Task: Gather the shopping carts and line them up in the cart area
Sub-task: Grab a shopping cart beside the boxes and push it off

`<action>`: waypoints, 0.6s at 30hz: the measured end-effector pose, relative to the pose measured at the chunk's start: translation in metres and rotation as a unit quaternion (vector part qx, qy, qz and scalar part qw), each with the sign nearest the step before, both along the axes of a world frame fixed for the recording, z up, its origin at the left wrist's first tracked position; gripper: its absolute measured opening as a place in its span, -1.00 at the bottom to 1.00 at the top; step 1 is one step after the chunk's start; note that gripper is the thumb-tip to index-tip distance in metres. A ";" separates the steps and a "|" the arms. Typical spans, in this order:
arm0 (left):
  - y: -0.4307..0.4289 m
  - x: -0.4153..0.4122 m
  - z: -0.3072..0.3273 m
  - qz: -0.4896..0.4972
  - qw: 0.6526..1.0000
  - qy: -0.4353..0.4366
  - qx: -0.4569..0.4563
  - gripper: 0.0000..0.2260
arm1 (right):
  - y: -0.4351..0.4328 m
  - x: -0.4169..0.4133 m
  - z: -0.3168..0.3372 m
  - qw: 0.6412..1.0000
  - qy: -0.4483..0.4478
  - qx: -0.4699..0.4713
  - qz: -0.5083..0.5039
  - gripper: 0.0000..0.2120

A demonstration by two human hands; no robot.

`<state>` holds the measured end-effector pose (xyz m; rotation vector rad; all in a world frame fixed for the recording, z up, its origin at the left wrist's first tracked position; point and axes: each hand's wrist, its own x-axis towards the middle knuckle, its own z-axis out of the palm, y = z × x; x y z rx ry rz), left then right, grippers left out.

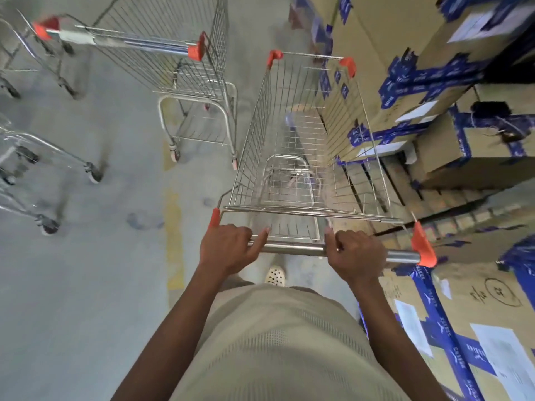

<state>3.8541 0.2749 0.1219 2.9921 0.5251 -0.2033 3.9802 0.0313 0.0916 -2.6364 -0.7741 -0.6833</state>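
Left grip [228, 247] and right grip [357, 256] both clench the handle bar [292, 249] of the near cart [301, 157], spaced apart probably for steering, basket close beside stacked boxes [434, 91] at right, second cart [173, 53] far left.

Both hands [228, 246] grip cart handle [292, 249]

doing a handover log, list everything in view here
held shopping cart: one, silver wire with orange corners, centre
other shopping carts: at least two, silver and orange, upper left and left edge
cardboard boxes: many, brown with blue tape, stacked on the right
floor line: one, faded yellow, left of the held cart
shoe: one, white with dark holes, under the handle
left hand and right hand: two, gripping the held cart's handle
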 end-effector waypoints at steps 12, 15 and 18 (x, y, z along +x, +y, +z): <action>0.085 -0.009 -0.010 -0.003 0.991 -0.109 0.073 -0.46 | 0.063 -0.043 0.006 0.986 0.082 -0.104 0.100 -0.36; 0.092 -0.021 -0.008 -0.001 0.988 -0.133 0.075 -0.48 | 0.072 -0.057 0.008 0.984 0.095 -0.105 0.104 -0.38; 0.095 -0.032 -0.001 0.000 0.988 -0.131 0.087 -0.49 | 0.077 -0.070 0.011 0.983 0.095 -0.113 0.111 -0.39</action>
